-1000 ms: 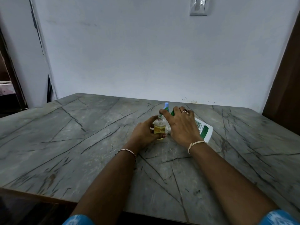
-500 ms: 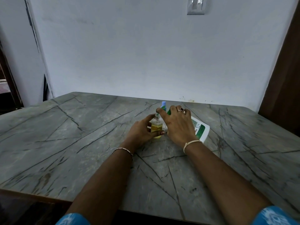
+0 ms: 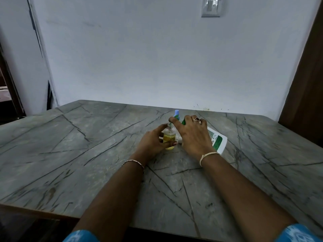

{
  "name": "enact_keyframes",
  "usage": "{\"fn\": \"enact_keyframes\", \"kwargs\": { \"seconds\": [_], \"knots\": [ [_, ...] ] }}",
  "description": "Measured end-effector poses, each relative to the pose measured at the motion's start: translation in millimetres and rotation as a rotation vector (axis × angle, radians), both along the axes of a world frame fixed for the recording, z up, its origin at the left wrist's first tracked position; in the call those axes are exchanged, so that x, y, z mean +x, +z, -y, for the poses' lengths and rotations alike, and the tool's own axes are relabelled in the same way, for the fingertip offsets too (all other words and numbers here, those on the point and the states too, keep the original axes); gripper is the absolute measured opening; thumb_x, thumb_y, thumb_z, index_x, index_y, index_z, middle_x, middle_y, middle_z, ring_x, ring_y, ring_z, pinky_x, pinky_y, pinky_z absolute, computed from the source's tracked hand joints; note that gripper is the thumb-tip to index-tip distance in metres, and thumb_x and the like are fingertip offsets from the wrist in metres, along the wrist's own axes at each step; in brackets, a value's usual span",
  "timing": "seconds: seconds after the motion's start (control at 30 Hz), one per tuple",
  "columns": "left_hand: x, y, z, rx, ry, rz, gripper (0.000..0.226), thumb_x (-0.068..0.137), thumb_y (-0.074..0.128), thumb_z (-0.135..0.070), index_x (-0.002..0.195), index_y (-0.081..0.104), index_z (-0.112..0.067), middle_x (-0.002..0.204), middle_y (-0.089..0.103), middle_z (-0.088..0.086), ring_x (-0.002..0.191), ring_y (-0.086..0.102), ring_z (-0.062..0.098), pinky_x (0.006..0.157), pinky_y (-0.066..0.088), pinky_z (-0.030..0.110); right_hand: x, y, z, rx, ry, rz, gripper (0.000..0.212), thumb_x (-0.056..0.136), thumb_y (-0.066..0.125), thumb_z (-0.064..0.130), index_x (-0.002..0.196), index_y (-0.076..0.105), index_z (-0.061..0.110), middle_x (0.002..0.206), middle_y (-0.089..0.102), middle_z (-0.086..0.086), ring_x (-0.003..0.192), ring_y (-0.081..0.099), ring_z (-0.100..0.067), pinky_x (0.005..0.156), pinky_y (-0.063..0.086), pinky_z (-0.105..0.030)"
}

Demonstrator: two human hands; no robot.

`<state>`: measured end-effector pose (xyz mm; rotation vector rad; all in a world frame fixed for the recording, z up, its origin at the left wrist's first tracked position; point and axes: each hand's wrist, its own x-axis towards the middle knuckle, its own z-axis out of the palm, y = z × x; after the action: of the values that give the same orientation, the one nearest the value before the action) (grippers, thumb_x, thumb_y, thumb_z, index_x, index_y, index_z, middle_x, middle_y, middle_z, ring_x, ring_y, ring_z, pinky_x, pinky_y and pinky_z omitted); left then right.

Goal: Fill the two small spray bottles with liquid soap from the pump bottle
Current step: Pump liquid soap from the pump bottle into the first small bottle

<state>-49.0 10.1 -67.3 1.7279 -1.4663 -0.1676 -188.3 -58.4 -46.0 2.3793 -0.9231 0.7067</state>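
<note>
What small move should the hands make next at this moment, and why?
Probably press the pump bottle with the right hand: the small spray bottle gripped by the left hand has an open neck and looks only partly filled with yellow liquid.

Dim, even indoor light with faint shadows, slight motion blur overall, and wide-angle bending toward the edges.

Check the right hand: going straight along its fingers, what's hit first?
Likely the blue-capped bottle, just beyond the right hand; its index tip may graze the neck of the clear bottle first. Depth unclear.
</note>
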Motion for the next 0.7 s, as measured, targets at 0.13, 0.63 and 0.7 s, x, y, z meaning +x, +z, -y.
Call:
{"fn": "enact_keyframes", "kwargs": {
  "seconds": [0.13,0.63,0.7],
  "knots": [
    [-0.8,0.6,-1.2,-0.001,-0.007,-0.005,0.077,0.076,0.076,-0.039,0.142,0.038,-0.028,0.123,0.065,0.003,0.102,0.066,0.017,0.090,0.050,0.029,1.6,0.9,0.3,-0.006,0.001,0.012,0.071,0.083,0.066,0.026,0.139,0.023,0.031,0.121,0.051,-0.013,0.113,0.048,-0.032,0.095,0.036,-0.048],
    [-0.7,1.1,-1.6,0.008,-0.006,0.004,0.076,0.077,0.076,-0.040,0.142,0.039,-0.029,0.122,0.065,0.003,0.101,0.066,0.016,0.087,0.048,0.026,1.7,3.5,-1.7,-0.036,-0.007,0.013,0.065,0.082,0.064,0.023,0.137,0.029,0.031,0.117,0.053,-0.013,0.109,0.050,-0.033,0.091,0.038,-0.048],
    [-0.6,0.8,-1.0,0.010,0.001,0.008,0.076,0.077,0.076,-0.040,0.142,0.039,-0.028,0.121,0.066,0.004,0.101,0.066,0.016,0.087,0.049,0.027,0.7,4.0,-4.1,-0.035,-0.002,0.012,0.065,0.083,0.063,0.021,0.137,0.029,0.031,0.117,0.053,-0.014,0.110,0.050,-0.034,0.092,0.037,-0.049]
  ]
}}
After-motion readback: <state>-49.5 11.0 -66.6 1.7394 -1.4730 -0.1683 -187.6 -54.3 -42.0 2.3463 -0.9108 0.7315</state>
